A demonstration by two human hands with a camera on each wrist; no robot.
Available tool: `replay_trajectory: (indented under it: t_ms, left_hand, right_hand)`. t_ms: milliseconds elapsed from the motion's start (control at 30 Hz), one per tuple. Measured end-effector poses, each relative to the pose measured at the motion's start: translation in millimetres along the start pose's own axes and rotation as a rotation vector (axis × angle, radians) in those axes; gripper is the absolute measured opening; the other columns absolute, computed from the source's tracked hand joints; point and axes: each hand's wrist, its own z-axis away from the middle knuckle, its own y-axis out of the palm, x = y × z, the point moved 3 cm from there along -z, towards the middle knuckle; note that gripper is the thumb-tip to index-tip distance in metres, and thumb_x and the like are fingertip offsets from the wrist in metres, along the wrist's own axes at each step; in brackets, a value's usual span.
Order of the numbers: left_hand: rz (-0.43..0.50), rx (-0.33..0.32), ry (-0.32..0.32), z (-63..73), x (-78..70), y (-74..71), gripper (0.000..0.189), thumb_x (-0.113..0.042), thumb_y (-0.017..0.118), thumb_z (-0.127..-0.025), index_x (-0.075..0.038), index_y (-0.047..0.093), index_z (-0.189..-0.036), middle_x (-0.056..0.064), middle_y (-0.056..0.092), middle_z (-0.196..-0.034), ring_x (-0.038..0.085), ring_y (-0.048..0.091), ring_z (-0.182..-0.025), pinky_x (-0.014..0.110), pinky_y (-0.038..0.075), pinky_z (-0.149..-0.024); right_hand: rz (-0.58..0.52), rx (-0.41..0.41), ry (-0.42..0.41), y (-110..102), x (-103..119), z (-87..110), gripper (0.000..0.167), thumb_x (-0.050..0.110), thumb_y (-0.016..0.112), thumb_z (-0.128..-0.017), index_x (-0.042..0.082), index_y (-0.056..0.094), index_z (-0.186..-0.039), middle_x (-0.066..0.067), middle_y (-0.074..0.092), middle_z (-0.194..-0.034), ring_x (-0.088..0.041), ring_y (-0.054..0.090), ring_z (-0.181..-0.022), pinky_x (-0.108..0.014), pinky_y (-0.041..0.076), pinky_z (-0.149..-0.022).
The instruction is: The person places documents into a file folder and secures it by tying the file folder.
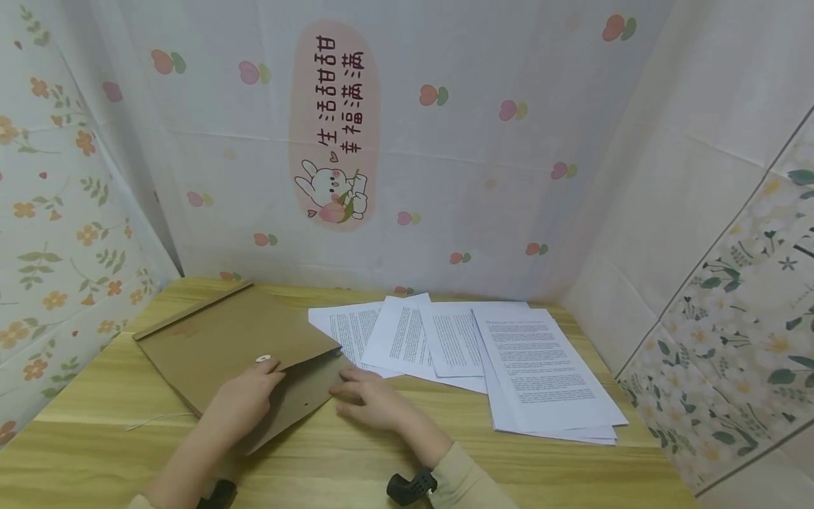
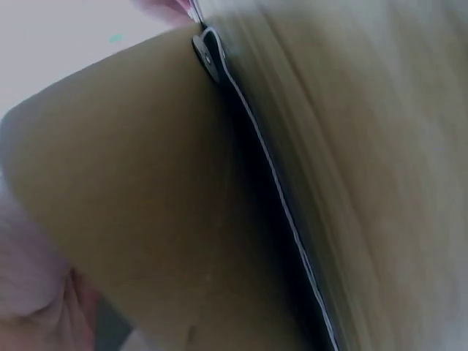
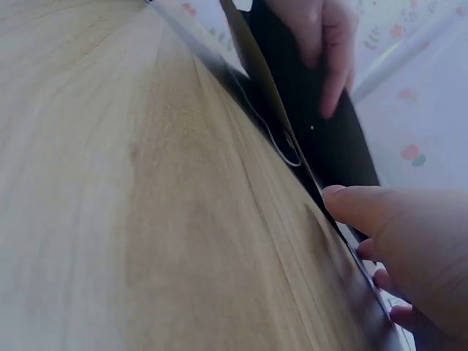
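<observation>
A brown kraft paper document envelope [image 1: 235, 325] lies on the left part of the table, its mouth slightly parted. My left hand [image 1: 244, 396] grips the mouth's edge close to a white round button [image 1: 263, 358]; some fingers are hidden by the paper. On the right, my right hand [image 1: 375, 399] pinches the corner of the flap. The right wrist view shows that thumb [image 3: 355, 208] on one side of the edge and fingers on the other. Brown paper [image 2: 139, 183] fills much of the left wrist view. The envelope's inside is too dark to read.
Loose printed sheets [image 1: 407, 339] overlap at the back middle. Beside them, a stack of printed pages [image 1: 547, 375] lies on the right. A white string [image 1: 159, 417] trails from the envelope onto the wooden table [image 1: 83, 452]. Patterned cloth [image 1: 470, 170] hangs behind.
</observation>
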Motion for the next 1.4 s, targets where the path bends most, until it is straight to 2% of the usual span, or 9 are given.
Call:
replay_trajectory:
  t_ms: [167,300,433,533,600,800,1100,1300,1400]
  left_hand:
    - [0.093,0.079,0.006,0.6,-3.0,4.3,0.031,0.011,0.061,-0.079,-0.004,0.071,-0.104,0.024,0.056,-0.124,0.044,0.056,-0.109,0.053,0.052,-0.077]
    - [0.106,0.064,0.031,1.3,-6.1,5.4,0.029,0.009,0.064,-0.081,-0.007,0.072,-0.104,0.021,0.058,-0.120,0.042,0.059,-0.104,0.049,0.054,-0.072]
    - [0.138,0.088,0.031,0.4,-9.9,9.1,0.026,0.003,0.067,-0.083,-0.010,0.073,-0.105,0.009,0.059,-0.105,0.027,0.061,-0.088,0.035,0.052,-0.059]
    - [0.167,0.092,0.019,-1.8,-13.6,11.3,0.022,-0.003,0.067,-0.086,-0.008,0.072,-0.107,0.003,0.058,-0.099,0.022,0.060,-0.086,0.033,0.052,-0.059]
    - [0.167,0.068,0.024,-4.5,-17.5,11.1,0.022,-0.004,0.067,-0.086,-0.006,0.071,-0.108,0.003,0.060,-0.099,0.023,0.061,-0.089,0.037,0.054,-0.066]
    - [0.176,-0.021,0.027,-17.9,-34.4,6.8,0.022,-0.006,0.068,-0.085,-0.003,0.070,-0.107,0.010,0.067,-0.103,0.029,0.064,-0.095,0.045,0.053,-0.079]
    - [0.390,0.000,-0.069,-43.4,-61.8,9.2,0.031,-0.013,0.062,-0.090,-0.006,0.066,-0.120,0.010,0.065,-0.118,0.028,0.061,-0.109,0.045,0.049,-0.089]
    - [0.508,-0.015,-0.084,-65.3,-82.0,18.4,0.030,-0.016,0.060,-0.091,-0.007,0.066,-0.119,0.006,0.070,-0.103,0.027,0.064,-0.100,0.044,0.052,-0.082]
    - [0.601,0.003,-0.087,-74.0,-93.9,21.7,0.031,-0.015,0.057,-0.091,-0.005,0.064,-0.120,0.006,0.070,-0.099,0.027,0.065,-0.095,0.043,0.052,-0.076]
  right_hand:
    - [0.000,0.009,0.009,-5.2,-1.4,3.4,0.037,0.032,0.057,-0.096,0.017,0.062,-0.129,-0.013,0.045,-0.143,-0.030,0.037,-0.134,-0.044,0.027,-0.110]
    - [-0.011,-0.010,0.004,-11.3,-3.5,7.5,0.038,0.030,0.059,-0.095,0.015,0.062,-0.129,-0.014,0.046,-0.142,-0.030,0.037,-0.134,-0.045,0.028,-0.110]
    - [-0.053,-0.018,0.027,-17.5,-7.7,13.5,0.038,0.027,0.059,-0.094,0.014,0.061,-0.130,-0.013,0.046,-0.142,-0.029,0.037,-0.134,-0.045,0.028,-0.110]
    - [-0.074,-0.016,0.066,-23.0,-11.5,18.9,0.038,0.028,0.059,-0.095,0.015,0.060,-0.131,-0.012,0.046,-0.143,-0.028,0.036,-0.134,-0.045,0.028,-0.110]
    - [-0.080,-0.020,0.092,-27.9,-14.1,22.8,0.038,0.028,0.059,-0.095,0.015,0.060,-0.131,-0.011,0.046,-0.143,-0.027,0.036,-0.134,-0.044,0.029,-0.109]
    - [-0.111,-0.052,0.155,-47.0,-23.0,34.5,0.034,0.025,0.059,-0.096,0.012,0.062,-0.127,-0.012,0.048,-0.141,-0.029,0.040,-0.132,-0.046,0.030,-0.108]
    - [-0.232,-0.143,0.242,-83.7,-43.0,62.0,0.036,0.021,0.060,-0.095,0.007,0.060,-0.128,-0.014,0.052,-0.136,-0.032,0.043,-0.130,-0.051,0.033,-0.105]
    - [-0.245,-0.228,0.338,-112.6,-56.6,80.2,0.037,0.024,0.061,-0.095,0.008,0.060,-0.128,-0.009,0.056,-0.132,-0.032,0.045,-0.128,-0.051,0.034,-0.104]
    - [-0.247,-0.272,0.388,-124.4,-64.5,89.6,0.038,0.023,0.061,-0.095,0.009,0.059,-0.129,-0.009,0.057,-0.132,-0.032,0.047,-0.125,-0.054,0.036,-0.102]
